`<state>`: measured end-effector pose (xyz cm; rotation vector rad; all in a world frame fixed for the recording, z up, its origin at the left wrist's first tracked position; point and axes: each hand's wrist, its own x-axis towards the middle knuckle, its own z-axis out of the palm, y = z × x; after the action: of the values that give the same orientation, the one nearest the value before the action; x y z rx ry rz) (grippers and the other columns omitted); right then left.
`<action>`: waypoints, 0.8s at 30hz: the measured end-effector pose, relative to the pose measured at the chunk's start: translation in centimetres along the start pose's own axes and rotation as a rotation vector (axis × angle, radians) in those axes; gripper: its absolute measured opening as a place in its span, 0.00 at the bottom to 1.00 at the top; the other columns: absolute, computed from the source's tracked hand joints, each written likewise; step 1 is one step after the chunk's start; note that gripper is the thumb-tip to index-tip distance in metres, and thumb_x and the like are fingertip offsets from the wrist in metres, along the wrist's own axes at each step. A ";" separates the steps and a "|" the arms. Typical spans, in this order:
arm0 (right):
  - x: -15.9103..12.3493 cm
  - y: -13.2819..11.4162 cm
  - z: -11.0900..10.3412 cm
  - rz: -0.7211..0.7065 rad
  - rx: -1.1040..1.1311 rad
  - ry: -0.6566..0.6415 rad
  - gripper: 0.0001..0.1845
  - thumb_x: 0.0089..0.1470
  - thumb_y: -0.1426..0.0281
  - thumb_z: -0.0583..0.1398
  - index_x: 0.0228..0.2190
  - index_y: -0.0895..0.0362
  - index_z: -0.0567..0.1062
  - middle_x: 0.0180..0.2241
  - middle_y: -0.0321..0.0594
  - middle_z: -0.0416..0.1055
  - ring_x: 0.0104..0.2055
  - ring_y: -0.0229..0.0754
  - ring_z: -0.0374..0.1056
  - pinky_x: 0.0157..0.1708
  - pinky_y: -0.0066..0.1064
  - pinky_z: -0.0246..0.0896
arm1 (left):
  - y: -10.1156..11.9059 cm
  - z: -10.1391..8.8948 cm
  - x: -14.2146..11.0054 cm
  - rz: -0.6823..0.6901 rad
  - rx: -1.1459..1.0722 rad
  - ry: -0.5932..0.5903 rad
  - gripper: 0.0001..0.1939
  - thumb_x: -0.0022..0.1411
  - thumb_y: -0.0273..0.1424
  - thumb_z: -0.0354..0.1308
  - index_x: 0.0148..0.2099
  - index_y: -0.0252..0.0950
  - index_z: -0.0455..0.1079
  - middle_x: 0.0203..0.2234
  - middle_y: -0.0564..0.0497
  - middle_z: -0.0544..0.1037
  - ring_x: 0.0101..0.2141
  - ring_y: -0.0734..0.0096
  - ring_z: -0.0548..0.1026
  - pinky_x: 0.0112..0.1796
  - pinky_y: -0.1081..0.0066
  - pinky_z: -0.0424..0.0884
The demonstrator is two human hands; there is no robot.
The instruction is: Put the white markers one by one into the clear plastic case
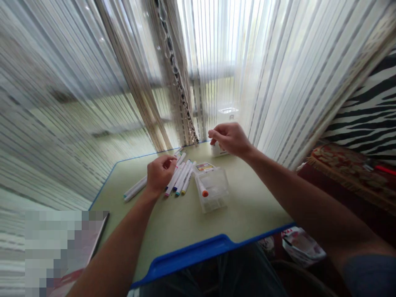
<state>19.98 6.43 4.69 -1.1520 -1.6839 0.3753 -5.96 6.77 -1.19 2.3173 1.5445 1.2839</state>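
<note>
My left hand [159, 173] rests on a row of white markers [181, 178] lying on the green table [247, 206], its fingers curled round one of them. My right hand [230, 138] hovers at the far side of the table, fingers pinched together just above a small white box [218, 150]; what they hold is too small to make out. Between the hands lies a clear plastic case [213, 189] on its side, with an orange-capped marker [202, 187] in it. Two more white markers [134, 189] lie to the left of my left hand.
The table has a blue rim [198, 251] and stands against sheer striped curtains [262, 74]. A small label card [204, 166] lies behind the case. A book [95, 239] sits at the left, a zebra-pattern cushion [368, 115] at the right, a bag [301, 245] on the floor.
</note>
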 end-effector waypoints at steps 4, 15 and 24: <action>-0.2 4.6 3.0 0.165 0.106 -0.059 0.19 0.58 0.61 0.58 0.27 0.64 0.78 0.21 0.44 0.76 0.13 0.30 0.58 0.15 0.24 0.50 | -0.2 0.4 -0.1 0.089 0.056 -0.150 0.08 0.57 0.32 0.59 0.33 0.35 0.78 0.23 0.51 0.78 0.25 0.69 0.74 0.30 0.69 0.68; -2.6 7.3 4.0 0.001 -0.141 -0.140 0.21 0.58 0.60 0.57 0.20 0.58 0.75 0.18 0.41 0.74 0.19 0.37 0.66 0.22 0.28 0.54 | -0.4 0.9 -0.5 0.115 0.101 -0.321 0.07 0.54 0.34 0.62 0.31 0.37 0.77 0.27 0.50 0.77 0.29 0.65 0.74 0.33 0.67 0.69; -2.6 7.9 3.8 0.013 -0.123 -0.149 0.21 0.58 0.59 0.57 0.20 0.58 0.75 0.18 0.41 0.74 0.17 0.36 0.63 0.20 0.28 0.53 | 0.9 1.0 -1.3 0.209 0.210 -0.410 0.08 0.54 0.37 0.63 0.28 0.38 0.76 0.31 0.46 0.75 0.37 0.57 0.75 0.40 0.61 0.70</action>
<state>20.85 9.17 -4.01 -1.2519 -1.8512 0.3776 -4.80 5.68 -2.12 2.7103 1.3841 0.6329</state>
